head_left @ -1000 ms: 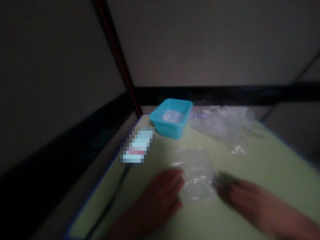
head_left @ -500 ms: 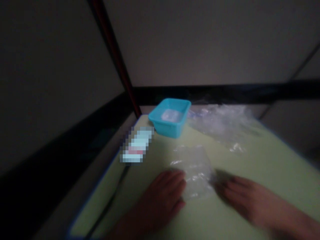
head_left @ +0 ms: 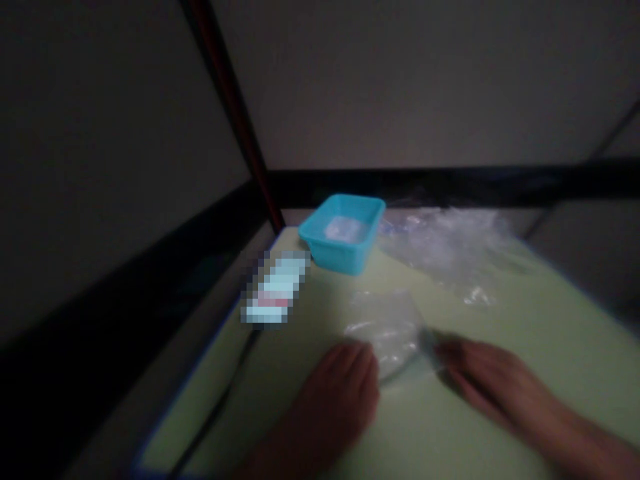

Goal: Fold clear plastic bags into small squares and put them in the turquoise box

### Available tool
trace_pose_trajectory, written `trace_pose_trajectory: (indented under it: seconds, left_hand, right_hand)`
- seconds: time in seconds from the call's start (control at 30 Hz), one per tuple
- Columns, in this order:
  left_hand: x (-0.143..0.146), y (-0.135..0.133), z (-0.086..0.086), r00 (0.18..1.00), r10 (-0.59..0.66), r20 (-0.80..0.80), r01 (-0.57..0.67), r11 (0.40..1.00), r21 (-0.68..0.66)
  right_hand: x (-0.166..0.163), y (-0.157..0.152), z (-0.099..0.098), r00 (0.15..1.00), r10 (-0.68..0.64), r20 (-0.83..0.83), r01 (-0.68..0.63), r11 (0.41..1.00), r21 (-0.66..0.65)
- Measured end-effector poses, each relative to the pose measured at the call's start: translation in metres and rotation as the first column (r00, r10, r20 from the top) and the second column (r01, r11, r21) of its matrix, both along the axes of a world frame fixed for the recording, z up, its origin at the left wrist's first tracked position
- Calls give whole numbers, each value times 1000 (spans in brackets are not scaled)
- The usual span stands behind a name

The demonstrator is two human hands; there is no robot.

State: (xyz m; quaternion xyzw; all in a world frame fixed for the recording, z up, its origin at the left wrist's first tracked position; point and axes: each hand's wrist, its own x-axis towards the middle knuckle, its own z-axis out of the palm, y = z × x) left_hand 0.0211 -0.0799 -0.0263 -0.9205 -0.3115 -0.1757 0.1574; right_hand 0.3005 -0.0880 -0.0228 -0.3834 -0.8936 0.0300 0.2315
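A clear plastic bag (head_left: pixel 387 323) lies between my hands, its near edge lifted a little off the tabletop. My left hand (head_left: pixel 343 387) is closed, its fingers curled at the bag's near left corner; the thumb is hidden. On the opposite side, my right hand (head_left: pixel 487 373) pinches the bag's right edge, pulling that corner into a point. The picture is dim and slightly blurred, so the fingertips are hard to make out.
Beyond the bag stands a turquoise basket (head_left: pixel 335 255) with something white inside. A heap of clear plastic bags (head_left: pixel 450 243) lies at the back right. A phone-like pixelated object (head_left: pixel 279 290) with a dark cable (head_left: pixel 225 393) is on the left of the yellow-green table (head_left: pixel 425 440).
My left hand's fingers have curled in at the bag's corner. My right hand has closed on the right edge, and the bag's near edge has risen.
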Motion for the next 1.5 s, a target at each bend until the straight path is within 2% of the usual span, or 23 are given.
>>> trace_pose_trajectory:
  seconds: [0.1,0.23,0.37,0.5,0.57,0.67,0.77,0.93,1.13,1.2,1.3,1.4,1.5]
  left_hand:
    - [2,-2,0,1000,-23,-16,24,999,32]
    - [7,-9,5,998,-5,60,6,1000,-22]
    - [19,-13,4,990,78,116,-77,997,-13]
    - [26,-10,-3,982,169,81,-173,984,44]
    - [25,-8,-4,986,158,60,-161,985,56]
    - [21,-9,-3,989,136,54,-139,989,54]
    - [20,-12,-1,992,118,54,-121,991,54]
    - [18,-17,3,996,77,51,-77,997,14]
    - [11,-21,8,999,33,20,-29,985,-173]
    - [11,-21,12,999,32,5,-29,958,-286]
    - [13,-15,28,998,60,-8,-57,879,-474]
    - [15,1,46,991,137,-7,-110,762,-638]
    - [14,28,51,967,253,43,-131,630,-765]
  right_hand:
    - [0,0,-3,999,-15,-52,11,997,-82]
    - [0,-4,-4,991,-88,-103,70,984,-161]
    - [-2,-8,-3,989,-105,-105,88,983,-159]
    - [4,-7,-6,998,-57,-38,56,998,-30]
    - [8,-5,-7,999,1,50,-5,996,95]
    - [10,-1,-6,980,49,192,-99,959,264]
    - [8,3,-2,969,43,245,-121,941,315]
    - [6,8,4,971,93,222,-135,974,183]
    - [5,11,12,987,153,57,-150,987,-55]
    - [3,12,17,991,134,-9,-134,979,-151]
    - [1,15,25,995,75,-59,-88,962,-260]
    - [-1,21,32,994,-21,-107,-21,927,-374]
    - [-6,33,34,970,-142,-197,22,859,-511]
